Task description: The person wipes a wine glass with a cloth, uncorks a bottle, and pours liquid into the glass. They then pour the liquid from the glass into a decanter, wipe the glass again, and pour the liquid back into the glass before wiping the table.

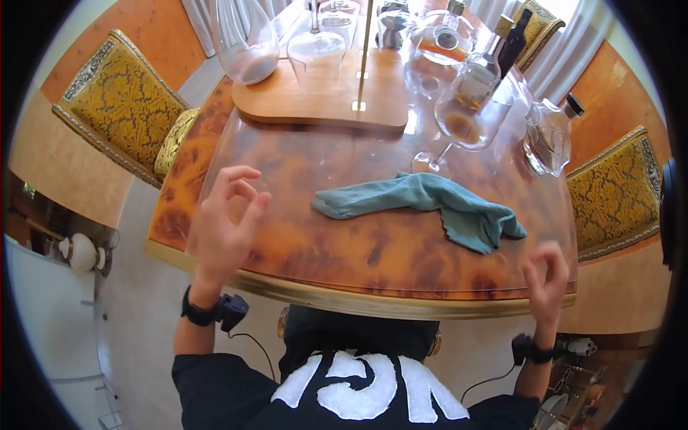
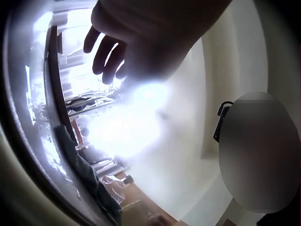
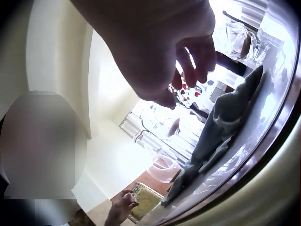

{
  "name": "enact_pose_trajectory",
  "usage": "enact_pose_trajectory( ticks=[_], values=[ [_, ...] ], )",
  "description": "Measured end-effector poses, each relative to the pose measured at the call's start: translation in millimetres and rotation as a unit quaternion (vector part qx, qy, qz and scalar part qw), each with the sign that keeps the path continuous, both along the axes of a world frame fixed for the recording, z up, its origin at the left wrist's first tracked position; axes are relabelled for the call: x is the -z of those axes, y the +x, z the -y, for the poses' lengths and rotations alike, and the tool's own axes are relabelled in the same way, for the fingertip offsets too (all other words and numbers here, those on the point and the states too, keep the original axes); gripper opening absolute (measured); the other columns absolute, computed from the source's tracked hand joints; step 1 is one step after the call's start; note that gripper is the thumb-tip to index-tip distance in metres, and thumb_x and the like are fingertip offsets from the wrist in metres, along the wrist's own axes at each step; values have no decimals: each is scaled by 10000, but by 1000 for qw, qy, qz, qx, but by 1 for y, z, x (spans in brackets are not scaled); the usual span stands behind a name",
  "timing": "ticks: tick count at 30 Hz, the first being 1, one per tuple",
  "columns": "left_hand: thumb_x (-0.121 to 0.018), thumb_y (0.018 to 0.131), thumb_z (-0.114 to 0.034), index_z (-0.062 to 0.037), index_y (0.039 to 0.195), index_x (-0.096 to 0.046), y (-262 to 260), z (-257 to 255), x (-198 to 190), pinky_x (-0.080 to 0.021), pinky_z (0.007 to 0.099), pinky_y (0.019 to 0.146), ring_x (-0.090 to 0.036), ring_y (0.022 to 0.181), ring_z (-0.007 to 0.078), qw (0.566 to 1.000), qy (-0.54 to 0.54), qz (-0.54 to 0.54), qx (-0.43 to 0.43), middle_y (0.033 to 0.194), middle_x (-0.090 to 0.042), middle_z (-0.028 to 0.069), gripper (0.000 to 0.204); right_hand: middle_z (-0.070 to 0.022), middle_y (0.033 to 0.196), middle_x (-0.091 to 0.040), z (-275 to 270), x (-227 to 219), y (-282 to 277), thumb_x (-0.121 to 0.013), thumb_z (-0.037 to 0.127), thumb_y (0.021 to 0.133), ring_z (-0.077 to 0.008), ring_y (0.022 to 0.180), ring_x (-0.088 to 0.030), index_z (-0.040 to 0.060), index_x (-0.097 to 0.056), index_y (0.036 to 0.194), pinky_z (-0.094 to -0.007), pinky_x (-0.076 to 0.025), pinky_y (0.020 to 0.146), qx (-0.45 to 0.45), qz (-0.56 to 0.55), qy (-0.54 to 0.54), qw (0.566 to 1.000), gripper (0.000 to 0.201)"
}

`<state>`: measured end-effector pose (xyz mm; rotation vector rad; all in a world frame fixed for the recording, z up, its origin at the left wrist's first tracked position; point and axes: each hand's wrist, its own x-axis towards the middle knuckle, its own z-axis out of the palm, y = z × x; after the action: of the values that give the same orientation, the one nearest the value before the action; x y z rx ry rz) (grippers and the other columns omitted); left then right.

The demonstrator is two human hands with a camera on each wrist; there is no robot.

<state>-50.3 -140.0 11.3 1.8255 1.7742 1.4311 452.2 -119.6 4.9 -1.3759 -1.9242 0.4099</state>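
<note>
A blue-green cloth lies rumpled across the table near its front edge. To its left, my left hand is raised over the tabletop with loosely bent fingers and nothing in them. At the front right corner, my right hand hovers close to the cloth's right end, also holding nothing, its fingers loosely curled. In the right wrist view the cloth stretches below the right hand. Bright glare fills much of the left wrist view beside the left hand.
Behind the cloth, a large stemmed glass with brown liquid leans over on its side. A wooden stand bears glassware, including a decanter. A stoppered jug, several bottles and a round glass vessel are at the right. Patterned chairs flank the table.
</note>
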Motion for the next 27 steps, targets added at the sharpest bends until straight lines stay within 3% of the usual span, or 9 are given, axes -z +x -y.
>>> enact_pose_trajectory(
  ticks=[2, 4, 5, 7, 10, 11, 17, 21, 27],
  values=[
    [-689, 920, -91, -70, 1107, -632, 6, 7, 10, -473, 315, 777, -633, 865, 185, 1000, -10, 17, -19, 865, -664, 73, 197, -93, 808, -660, 35, -13, -25, -764, 101, 782, -249, 731, -633, 50, -632, 825, -337, -463, 629, -143, 10, 2, 990, 148],
    [-692, 917, -116, -78, 1028, -671, 2, 9, 31, -472, 376, 870, -620, 1004, 254, 981, 93, -164, -34, 998, -683, 96, 119, -88, 723, -641, 66, 7, -48, -760, 104, 805, -257, 644, -622, 57, -653, 770, -370, -479, 585, -272, 31, -110, 956, 122],
    [-692, 917, -116, -78, 1028, -671, 4, 11, 38, -472, 376, 870, -620, 1004, 254, 982, 92, -162, -41, 998, -683, 96, 119, -98, 759, -657, 83, 29, -61, -753, 147, 835, -264, 675, -644, 58, -678, 764, -374, -507, 619, -283, -5, -236, 930, 136],
    [-682, 924, -131, -62, 969, -683, 7, 11, 48, -452, 415, 950, -586, 1105, 307, 987, 97, -97, -89, 1113, -675, 119, 82, -126, 840, -701, 111, 71, -81, -664, 213, 912, -315, 777, -695, 63, -713, 910, -389, -547, 691, -212, 55, -426, 878, 157],
    [-667, 936, -135, -44, 1003, -671, 6, 14, 54, -455, 399, 971, -595, 1108, 304, 984, 126, 21, -126, 1134, -667, 129, 113, -186, 930, -719, 173, 181, -36, -638, 224, 892, -356, 872, -711, 77, -701, 969, -455, -554, 775, -168, 210, -480, 835, 178],
    [-667, 936, -135, -44, 1003, -671, 6, 14, 56, -455, 399, 971, -595, 1108, 304, 982, 126, 24, -136, 1134, -667, 129, 113, -195, 938, -722, 194, 214, -27, -677, 233, 851, -358, 881, -712, 69, -701, 988, -424, -556, 782, -69, 193, -546, 812, 215],
    [-647, 948, -119, -23, 1057, -652, 5, 14, 60, -453, 378, 987, -598, 1104, 287, 982, 123, 83, -120, 1129, -662, 136, 146, -228, 992, -710, 187, 149, -70, -604, 261, 901, -381, 969, -695, 43, -691, 1047, -438, -527, 844, 1, 110, -568, 816, 276],
    [-633, 952, -104, -6, 1062, -645, 5, 15, 62, -446, 369, 1001, -599, 1098, 269, 977, 128, 124, -115, 1121, -661, 131, 147, -178, 959, -726, 205, 172, -56, -666, 250, 852, -305, 911, -717, 45, -699, 1069, -388, -543, 807, -12, 70, -553, 830, 300],
    [-612, 957, -96, 4, 1064, -645, 3, 18, 65, -440, 382, 1017, -598, 1098, 269, 977, 131, 134, -99, 1090, -667, 129, 150, -196, 1030, -715, 214, 142, -66, -581, 322, 916, -326, 1029, -684, 38, -711, 980, -431, -518, 879, 48, 93, -605, 789, 319]
  ],
)
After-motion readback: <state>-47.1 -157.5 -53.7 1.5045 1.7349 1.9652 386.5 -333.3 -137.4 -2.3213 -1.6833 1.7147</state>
